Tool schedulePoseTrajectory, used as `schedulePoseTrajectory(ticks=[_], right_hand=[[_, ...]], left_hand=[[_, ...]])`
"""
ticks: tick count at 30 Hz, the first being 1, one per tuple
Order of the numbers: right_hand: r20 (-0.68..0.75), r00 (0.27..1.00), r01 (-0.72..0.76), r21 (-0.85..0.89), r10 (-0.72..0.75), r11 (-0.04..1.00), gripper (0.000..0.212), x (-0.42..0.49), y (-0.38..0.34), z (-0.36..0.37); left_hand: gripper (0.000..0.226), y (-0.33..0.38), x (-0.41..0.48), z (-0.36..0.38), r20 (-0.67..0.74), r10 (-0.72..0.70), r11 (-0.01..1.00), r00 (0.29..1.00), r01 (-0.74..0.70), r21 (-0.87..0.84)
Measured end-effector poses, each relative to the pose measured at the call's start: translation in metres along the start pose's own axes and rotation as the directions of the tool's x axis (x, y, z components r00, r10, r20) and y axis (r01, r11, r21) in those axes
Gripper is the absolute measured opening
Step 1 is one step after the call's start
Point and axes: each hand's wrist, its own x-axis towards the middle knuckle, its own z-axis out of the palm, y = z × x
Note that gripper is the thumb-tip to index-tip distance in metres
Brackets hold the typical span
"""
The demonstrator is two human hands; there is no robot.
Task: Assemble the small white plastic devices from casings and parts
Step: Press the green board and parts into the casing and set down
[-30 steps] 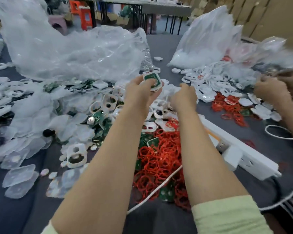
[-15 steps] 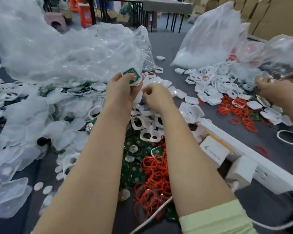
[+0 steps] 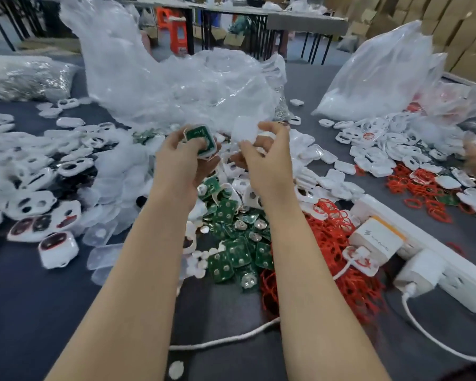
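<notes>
A dark table [image 3: 39, 312] filled the frame, a crumpled clear bag [image 3: 176, 78] across its upper centre, a white power strip [image 3: 451, 270] at lower right. Red rings [image 3: 335, 243] and green circuit boards [image 3: 231, 254] lay heaped at centre. Just above them the left hand [image 3: 180, 163], fingers curled, gripped a white casing [image 3: 201, 142] holding a green board; the right hand [image 3: 264, 163] pinched a white cover [image 3: 243, 130] just beside it.

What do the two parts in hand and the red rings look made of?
Left hand grips a white casing: glossy moulded plastic by its sheen, with a green board inside, likely a coated circuit board. Right hand pinches a cover: milky, translucent, probably thin plastic. Red rings: thin limp loops in a tangle, rubber or silicone by guess.
</notes>
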Motion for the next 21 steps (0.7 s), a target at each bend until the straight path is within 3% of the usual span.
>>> schedulePoseTrajectory(ticks=[4,12,16,21], right_hand=[[0.126,0.989,-0.089,0.109,0.075,0.990,0.047,-0.019,0.008,0.020],[0.195,0.961,-0.243,0.242,0.198,0.939,0.011,-0.050,0.027,0.046],[0.221,0.946,-0.296,0.283,0.238,0.913,0.010,-0.048,0.030,0.045],[0.232,0.945,-0.279,0.202,0.231,0.939,0.015,-0.044,0.034,0.045]], left_hand=[[0.026,-0.001,-0.019,-0.039,-0.043,0.039,0.998,0.998,-0.037,0.059],[0.024,-0.014,-0.030,-0.082,0.000,0.083,0.974,0.997,-0.082,0.210],[0.024,-0.018,-0.025,-0.085,0.032,0.059,0.979,0.998,-0.064,0.196],[0.026,-0.022,-0.022,-0.085,0.057,0.030,0.980,0.998,-0.041,0.194]])
